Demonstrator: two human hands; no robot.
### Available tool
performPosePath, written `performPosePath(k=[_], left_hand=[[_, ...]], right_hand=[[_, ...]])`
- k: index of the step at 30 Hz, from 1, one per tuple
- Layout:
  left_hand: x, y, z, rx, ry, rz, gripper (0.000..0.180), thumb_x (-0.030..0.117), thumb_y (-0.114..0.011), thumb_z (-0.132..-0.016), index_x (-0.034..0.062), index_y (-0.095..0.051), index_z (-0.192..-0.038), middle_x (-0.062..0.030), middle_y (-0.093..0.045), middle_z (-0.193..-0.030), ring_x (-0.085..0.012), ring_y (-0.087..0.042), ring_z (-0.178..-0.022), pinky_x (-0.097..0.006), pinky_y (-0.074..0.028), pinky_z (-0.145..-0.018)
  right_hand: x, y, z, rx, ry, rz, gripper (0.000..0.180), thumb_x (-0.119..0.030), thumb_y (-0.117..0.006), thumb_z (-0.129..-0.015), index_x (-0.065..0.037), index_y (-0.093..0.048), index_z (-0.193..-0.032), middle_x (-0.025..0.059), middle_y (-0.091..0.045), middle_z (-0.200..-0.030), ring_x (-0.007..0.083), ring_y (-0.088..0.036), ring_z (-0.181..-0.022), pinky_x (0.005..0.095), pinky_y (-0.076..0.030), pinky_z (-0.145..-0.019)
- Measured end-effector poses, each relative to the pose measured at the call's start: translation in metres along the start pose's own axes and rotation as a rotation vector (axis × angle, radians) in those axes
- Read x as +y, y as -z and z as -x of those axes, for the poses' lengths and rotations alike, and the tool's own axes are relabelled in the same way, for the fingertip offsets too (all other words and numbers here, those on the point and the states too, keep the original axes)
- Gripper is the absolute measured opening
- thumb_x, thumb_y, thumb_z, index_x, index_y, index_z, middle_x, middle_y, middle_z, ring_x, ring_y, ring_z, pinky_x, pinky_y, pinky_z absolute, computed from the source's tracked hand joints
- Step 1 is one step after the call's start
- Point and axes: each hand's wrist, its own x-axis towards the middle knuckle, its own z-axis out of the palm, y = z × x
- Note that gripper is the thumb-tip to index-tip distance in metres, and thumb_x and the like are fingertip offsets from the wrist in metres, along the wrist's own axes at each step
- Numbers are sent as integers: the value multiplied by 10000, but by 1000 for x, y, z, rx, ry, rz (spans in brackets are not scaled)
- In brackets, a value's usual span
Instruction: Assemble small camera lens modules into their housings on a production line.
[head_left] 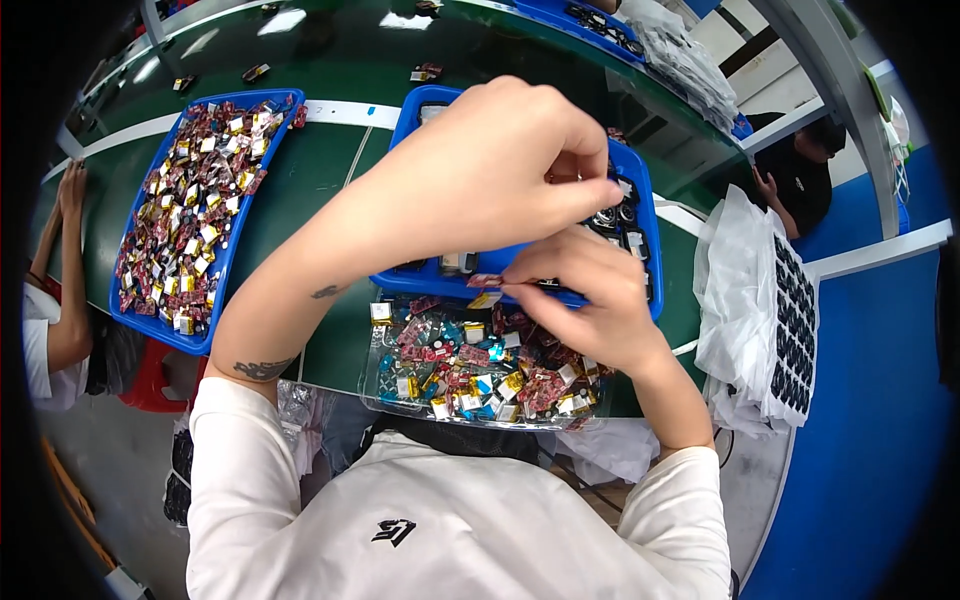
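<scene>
My right hand [590, 290] pinches a small red circuit board [486, 281] between thumb and forefinger, with a yellow-and-white piece hanging just beneath it. My left hand [530, 170] reaches across above it, fingers curled in and thumb pointing right; whatever it holds, if anything, is hidden. Under both hands lies a blue tray [655, 235] of black parts [627, 212], partly covered by my left forearm. Nearer to me, a clear plastic tray [368, 375] holds a loose pile of red boards with white-and-yellow battery-like pieces [473, 332] and blue bits.
At left stands a blue tray [160, 331] heaped with similar boards. White-wrapped stacks of black parts [790, 330] rise at right. Loose pieces [426, 72] lie on the green bench beyond. One person [800, 180] sits at right; another's hands [72, 190] show at far left.
</scene>
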Motion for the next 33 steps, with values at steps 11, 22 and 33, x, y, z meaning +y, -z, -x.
performPosePath(k=[11,22,33], left_hand=[[15,-18,-1,-403,237,146,113,16,-642,-728,20,-601,-832,-56,-624,-676,-158,-638,-670,-256,-472,-577],[10,-35,0,-393,30,171,247,-31,-698,-611,55,-716,-841,-75,-623,-792,-217,-555,-763,-326,-443,-669],[9,-49,0,-330,23,-142,117,27,-676,-639,27,-591,-720,-80,-593,-713,-249,-561,-698,-338,-445,-633]], right_hand=[[28,18,51,336,-136,-184,108,42,-706,-714,4,-662,-805,91,-670,-810,156,-622,-703,250,-461,-618],[31,16,71,423,-584,-1077,144,-42,-647,-847,24,-613,-971,72,-634,-902,120,-608,-799,241,-492,-733],[26,15,73,426,-538,-972,152,-37,-692,-818,40,-633,-935,81,-648,-842,105,-622,-750,217,-513,-666]])
